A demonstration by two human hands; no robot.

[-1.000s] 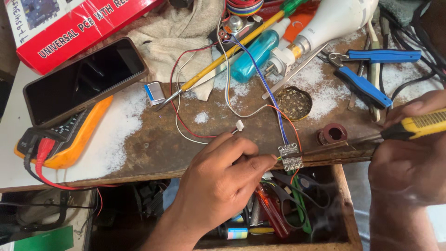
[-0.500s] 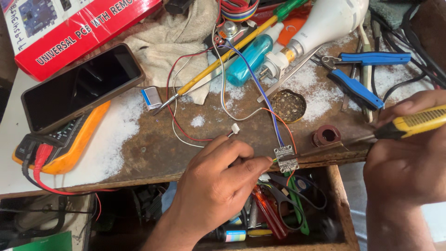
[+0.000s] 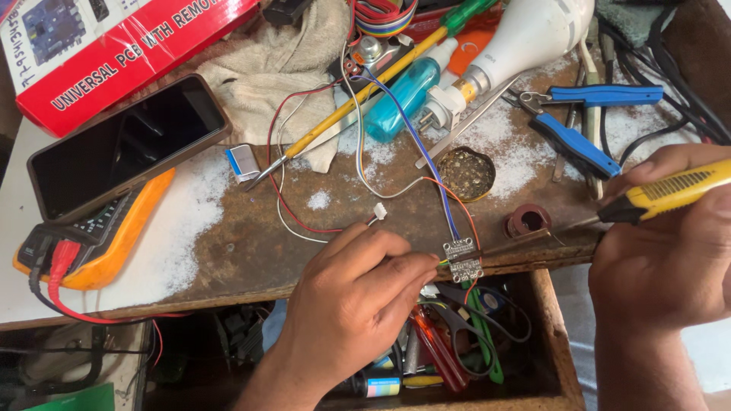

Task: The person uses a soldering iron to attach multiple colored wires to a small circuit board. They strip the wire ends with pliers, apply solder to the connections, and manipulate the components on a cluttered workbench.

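The worn brown wooden workbench, dusted with white powder, carries the work at its front edge, above an open drawer crowded with tools.

The left hand lies palm down at that edge, fingers drawn narrow, their tips pressing beside the small dark square circuit board to steady it. The right hand is closed firmly round the yellow-handled soldering iron, whose slim metal tip reaches leftward almost to the board; whether it touches cannot be told.

The round tin of brown flux paste sits just behind the board, and the small maroon solder spool just to its right.

Judgement on the board: very light, rigid, and fragile at its joints. The thin coloured wires running off it toward the back of the bench are soft and would likely tug it about if unrestrained. It is best held by its bare edges, flat against the wood, fingers well off the pads and away from the iron's tip. A pull on the wires could tear a joint.
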